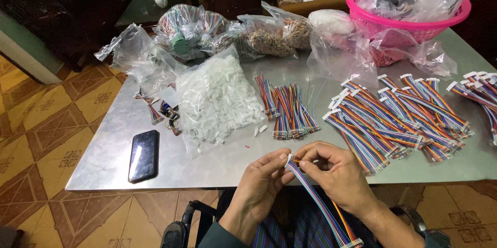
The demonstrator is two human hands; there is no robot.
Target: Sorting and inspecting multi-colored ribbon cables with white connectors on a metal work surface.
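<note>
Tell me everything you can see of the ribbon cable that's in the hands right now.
The ribbon cable is a flat band of thin, multicoloured insulated wires lying side by side. Its upper end carries a small white plastic connector, pinched between the fingertips of the left hand and right hand just off the table edge. From there it runs diagonally down toward the lap, ending in a second white connector at the picture's bottom edge.

Home piecework spot: patterned floor tiles (46, 118), metal table (103, 160) of wire bundles (393, 118).
</note>
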